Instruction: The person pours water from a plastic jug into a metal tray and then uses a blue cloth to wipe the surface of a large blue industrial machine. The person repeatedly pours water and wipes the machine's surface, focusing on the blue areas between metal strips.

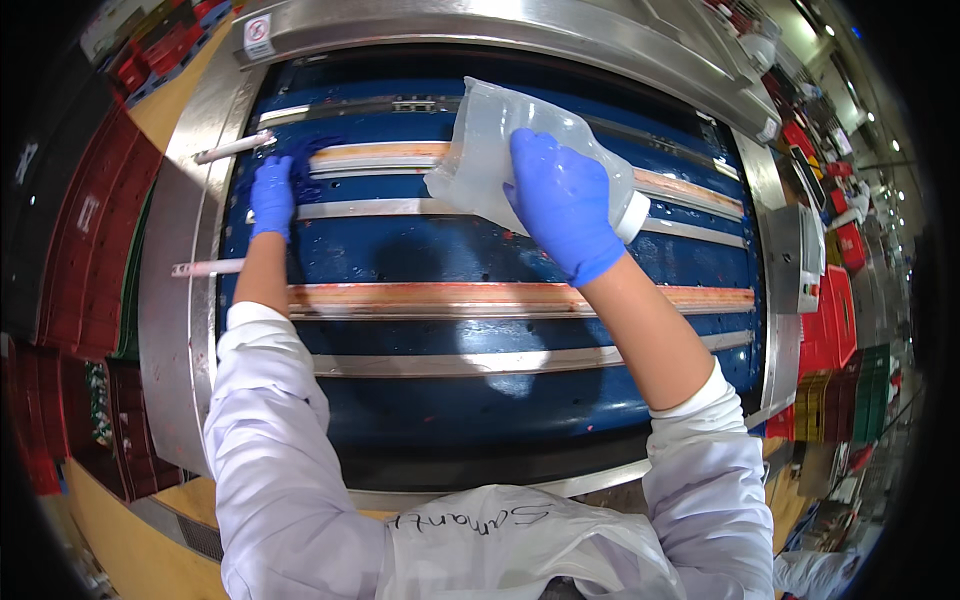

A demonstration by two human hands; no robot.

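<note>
My right hand [562,199], in a blue glove, grips a translucent plastic bottle [484,161] by its side. The bottle is tilted over the machine bed, its white cap [634,217] towards the lower right and its broad base towards the upper left. At the bed's left side, my gloved left hand [272,196] is pressed down with fingers curled into a bunched dark blue cloth [311,161]. Beside that cloth begins a pale guide rail [379,154] with orange-red stains. Beneath both hands lies a wet blue conveyor belt [435,251] with small red specks.
A second stained rail [450,296] and a metal strip [420,363] cross the belt nearer me. Two pale rods [236,146] jut over the steel left edge [172,330]. A steel cover [480,22] bounds the far side. Crates [94,225] stand left; a control box [795,259] is right.
</note>
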